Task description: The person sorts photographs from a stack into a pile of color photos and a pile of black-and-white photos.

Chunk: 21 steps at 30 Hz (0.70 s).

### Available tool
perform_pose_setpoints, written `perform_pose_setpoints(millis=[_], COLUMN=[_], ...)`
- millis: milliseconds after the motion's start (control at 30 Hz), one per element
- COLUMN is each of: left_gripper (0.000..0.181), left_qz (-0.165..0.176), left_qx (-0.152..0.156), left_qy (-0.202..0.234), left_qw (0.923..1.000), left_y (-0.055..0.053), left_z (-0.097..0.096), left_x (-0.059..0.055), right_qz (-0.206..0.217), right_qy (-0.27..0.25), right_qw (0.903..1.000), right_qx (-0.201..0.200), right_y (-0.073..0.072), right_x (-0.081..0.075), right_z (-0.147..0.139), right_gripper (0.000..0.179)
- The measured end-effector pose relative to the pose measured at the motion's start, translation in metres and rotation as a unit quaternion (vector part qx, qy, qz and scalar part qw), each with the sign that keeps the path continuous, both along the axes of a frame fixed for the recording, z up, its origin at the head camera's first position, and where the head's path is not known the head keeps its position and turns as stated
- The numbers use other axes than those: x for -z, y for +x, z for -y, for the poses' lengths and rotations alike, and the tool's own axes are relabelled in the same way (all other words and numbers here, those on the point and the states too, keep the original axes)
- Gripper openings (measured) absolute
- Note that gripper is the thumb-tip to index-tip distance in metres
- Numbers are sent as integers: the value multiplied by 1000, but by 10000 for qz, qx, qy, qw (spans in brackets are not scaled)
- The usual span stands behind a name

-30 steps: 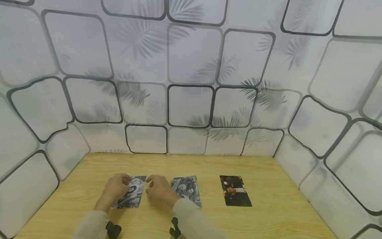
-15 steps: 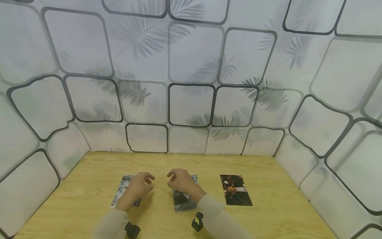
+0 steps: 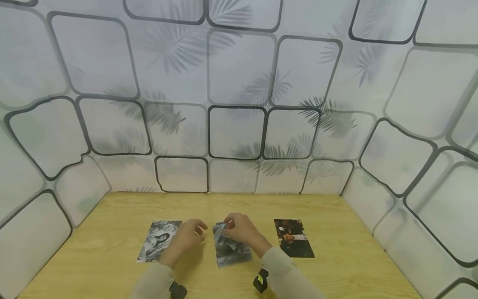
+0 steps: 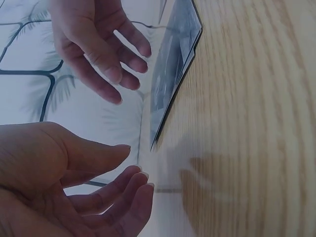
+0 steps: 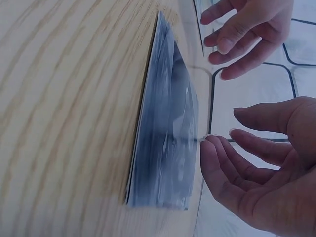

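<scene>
Three spots on the table hold photo prints. The middle black-and-white print [image 3: 232, 258] lies in a small stack, since doubled edges show at the rim of the stack [image 5: 163, 138] in the right wrist view. Over its far edge hovers my right hand [image 3: 242, 229], thumb and fingers apart with nothing between them. My left hand [image 3: 188, 237] is raised between the middle stack and the left black-and-white print [image 3: 158, 241], fingers loosely bent and holding nothing. Its wrist hides part of that print's right side.
A dark colour print [image 3: 294, 238] lies to the right on the wooden table [image 3: 354, 249]. Patterned fabric walls [image 3: 239, 133] close off the back and both sides. A black wrist camera [image 3: 261, 280] is strapped under the right wrist.
Both hands have moved right, the left one off the left print. The right hand went on to the middle stack, whose visible top and outline look different from a second ago.
</scene>
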<state>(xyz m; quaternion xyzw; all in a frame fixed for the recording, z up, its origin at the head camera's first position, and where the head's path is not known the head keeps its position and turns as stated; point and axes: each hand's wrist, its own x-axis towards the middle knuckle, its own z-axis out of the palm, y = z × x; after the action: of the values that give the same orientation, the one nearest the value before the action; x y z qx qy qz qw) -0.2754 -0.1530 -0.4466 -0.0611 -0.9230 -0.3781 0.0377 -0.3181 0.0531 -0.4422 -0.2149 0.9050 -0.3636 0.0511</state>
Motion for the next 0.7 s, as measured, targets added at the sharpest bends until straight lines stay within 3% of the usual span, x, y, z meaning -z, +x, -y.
perform_pose_setpoints(millis=[200,433,700], left_gripper=[25,28,28], left_qz=[-11,288,352], left_qx=[79,18,35], left_qy=[-2,100,88], left_qw=[10000,9995,9993], left_y=[-2,-4,-2], left_z=[-8,-14,-18], left_x=[2,0,-1], right_qz=[46,-86,-51], right_qy=[33,140,57], right_qw=[9999,9998,9997], right_qx=[122,130,229], right_y=[0,-2,-3], right_x=[2,6,6], right_z=[-13,-26,-32], right_gripper=[30,27,26])
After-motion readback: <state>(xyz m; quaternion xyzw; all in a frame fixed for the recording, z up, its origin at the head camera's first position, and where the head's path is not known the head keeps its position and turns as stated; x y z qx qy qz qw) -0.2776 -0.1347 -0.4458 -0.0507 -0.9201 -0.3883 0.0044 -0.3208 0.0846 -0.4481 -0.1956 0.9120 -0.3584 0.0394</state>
